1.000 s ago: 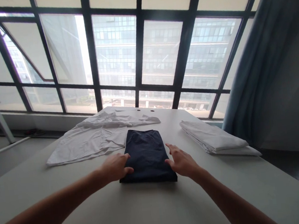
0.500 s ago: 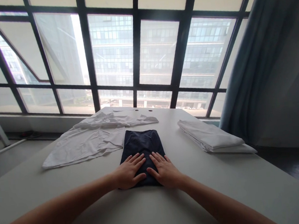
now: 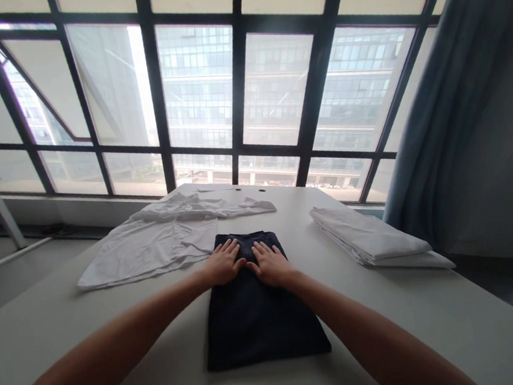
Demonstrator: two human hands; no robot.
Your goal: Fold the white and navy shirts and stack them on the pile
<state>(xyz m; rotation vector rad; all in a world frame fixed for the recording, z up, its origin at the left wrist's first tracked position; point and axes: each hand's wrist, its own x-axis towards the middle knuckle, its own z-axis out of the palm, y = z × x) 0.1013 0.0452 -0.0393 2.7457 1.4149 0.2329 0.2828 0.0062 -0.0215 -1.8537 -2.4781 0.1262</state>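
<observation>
A folded dark navy garment (image 3: 259, 319) lies flat on the white table (image 3: 94, 347) in front of me. My left hand (image 3: 224, 263) rests flat on its far half with fingers stretched out. Right beside it, my right hand (image 3: 268, 263) lies flat on the same far half, fingers spread. The two hands almost touch at the thumbs. Neither hand holds anything.
A white shirt (image 3: 152, 242) lies spread out at the far left of the table. A stack of folded white cloth (image 3: 374, 241) sits at the far right. Large windows stand behind the table, and a blue curtain (image 3: 448, 107) hangs at the right.
Both hands went from the garment's sides onto its top, then slid along it from the near end to the far half. The garment now lies nearer to me.
</observation>
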